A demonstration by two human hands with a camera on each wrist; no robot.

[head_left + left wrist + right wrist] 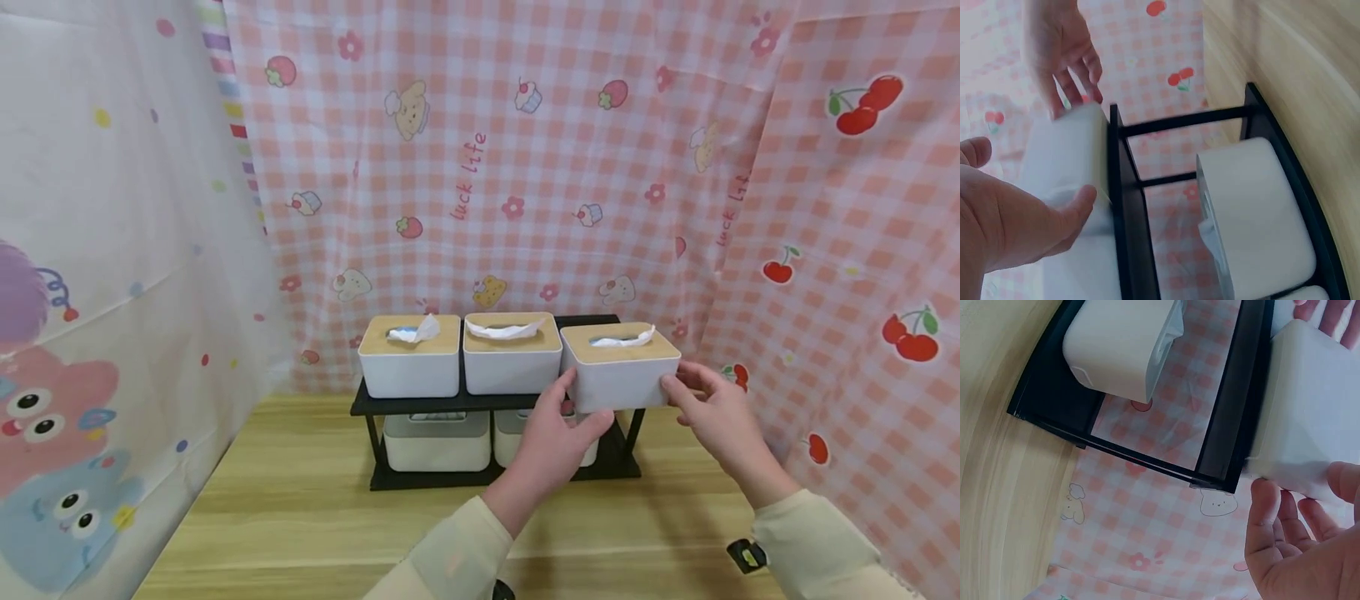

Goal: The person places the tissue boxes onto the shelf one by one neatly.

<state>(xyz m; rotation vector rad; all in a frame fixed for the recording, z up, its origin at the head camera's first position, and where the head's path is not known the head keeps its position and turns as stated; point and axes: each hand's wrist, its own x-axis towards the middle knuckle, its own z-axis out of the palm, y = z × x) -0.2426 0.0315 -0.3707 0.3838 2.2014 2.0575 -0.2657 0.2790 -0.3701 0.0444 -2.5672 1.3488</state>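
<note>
A white tissue box (626,383) with a wood-look lid and a tissue poking out is at the right end of the black rack's (408,407) upper tier, slightly forward of its neighbours and a little askew. My left hand (547,442) holds its left side, thumb at the lower front. At the opposite end, my right hand (716,417) grips it, thumb on the front face. Beside it stand a middle tissue box (512,375) and a left tissue box (410,377). The right wrist view shows the held box's underside (1316,412) near the rack's edge.
On the lower tier sit two light tissue boxes, a left one (437,450) and a right one (510,443) partly hidden behind my left hand. The rack stands on a wood-grain table (300,517). Patterned curtains (487,167) hang behind and at both sides.
</note>
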